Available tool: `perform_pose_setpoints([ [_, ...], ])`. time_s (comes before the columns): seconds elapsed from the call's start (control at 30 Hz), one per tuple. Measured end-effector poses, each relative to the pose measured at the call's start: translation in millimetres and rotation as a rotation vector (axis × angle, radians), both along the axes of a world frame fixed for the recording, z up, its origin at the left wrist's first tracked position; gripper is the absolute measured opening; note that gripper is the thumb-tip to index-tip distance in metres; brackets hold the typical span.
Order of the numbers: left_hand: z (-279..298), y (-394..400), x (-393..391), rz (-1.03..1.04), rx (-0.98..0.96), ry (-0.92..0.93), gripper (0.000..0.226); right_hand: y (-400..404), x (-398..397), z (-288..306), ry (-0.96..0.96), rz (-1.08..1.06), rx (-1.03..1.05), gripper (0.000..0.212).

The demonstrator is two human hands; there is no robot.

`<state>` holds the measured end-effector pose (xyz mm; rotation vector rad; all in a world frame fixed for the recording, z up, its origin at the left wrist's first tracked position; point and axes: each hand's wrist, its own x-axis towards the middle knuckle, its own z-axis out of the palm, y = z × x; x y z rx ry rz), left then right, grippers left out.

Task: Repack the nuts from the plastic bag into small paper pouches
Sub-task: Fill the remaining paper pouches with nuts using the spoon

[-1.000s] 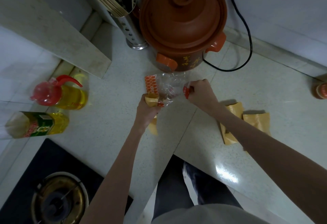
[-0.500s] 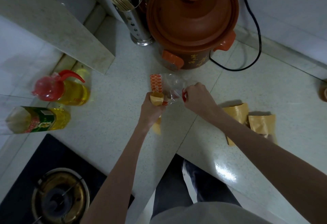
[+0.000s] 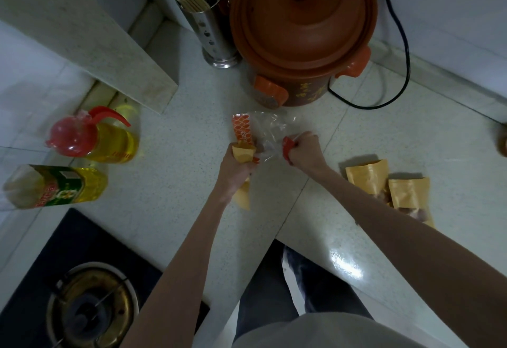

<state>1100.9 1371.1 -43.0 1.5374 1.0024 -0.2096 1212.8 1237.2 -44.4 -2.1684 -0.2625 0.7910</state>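
On the pale counter, at six o'clock from the brown clay cooker [image 3: 301,29], the left hand [image 3: 236,167] is curled round an open paper pouch [image 3: 242,154], its mouth held up against the clear plastic bag [image 3: 270,133]. The right hand [image 3: 303,152] pinches the bag's red-edged corner, at three o'clock from the pouch. A few dark nuts show inside the bag near the pouch mouth. Two more pouches [image 3: 384,183] lie at four o'clock from the hands. Likely risk: if the limp bag sags or the pouch mouth folds shut, nuts could spill onto the counter [image 3: 178,155].
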Motion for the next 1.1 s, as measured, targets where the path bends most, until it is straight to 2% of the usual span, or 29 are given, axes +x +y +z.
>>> perform_pose_setpoints([
  [0.07, 0.3, 0.4, 1.7, -0.001, 0.01, 0.01, 0.05, -0.8, -2.0, -9.1, 0.111, -0.149, 0.073, 0.039],
  [0.17, -0.1, 2.0, 2.9, -0.015, -0.009, -0.001, 0.05, -2.1, -4.2, -16.8, 0.197, -0.296, 0.125, 0.017],
  [0.23, 0.4, 4.7, 2.9, -0.002, -0.026, -0.014, 0.048, -3.0, -5.6, -15.8, 0.223, -0.318, 0.146, 0.012],
  [0.33, 1.9, 8.6, 2.5, 0.029, -0.044, -0.045, 0.043, -4.6, -6.0, -9.5, 0.213, -0.311, 0.176, 0.017],
  [0.4, 3.9, 10.4, 1.5, 0.034, -0.057, -0.053, 0.037, -7.4, -6.4, -5.8, 0.248, -0.324, 0.194, 0.004],
  [0.5, 5.1, 13.5, -1.7, 0.033, -0.063, -0.068, 0.028, -16.2, -5.9, -5.6, 0.256, -0.347, 0.186, 0.012],
  [0.63, 5.6, 19.6, -7.0, 0.087, -0.073, -0.051, 0.029, -35.1, 1.9, -5.4, 0.214, -0.392, 0.145, 0.024],
  [0.8, -1.2, 19.7, -8.5, 0.128, -0.045, 0.008, 0.032, -56.0, 8.7, 5.8, 0.194, -0.411, 0.162, 0.03],
  [0.9, -3.6, 20.5, -8.0, 0.162, -0.031, 0.04, 0.032, -71.5, 11.9, 10.1, 0.191, -0.412, 0.15, 0.022],
  [1.1, 1.9, 18.2, -13.4, 0.161, 0.022, 0.036, 0.028, -111.8, 20.5, 17.5, 0.157, -0.481, 0.091, 0.021],
])
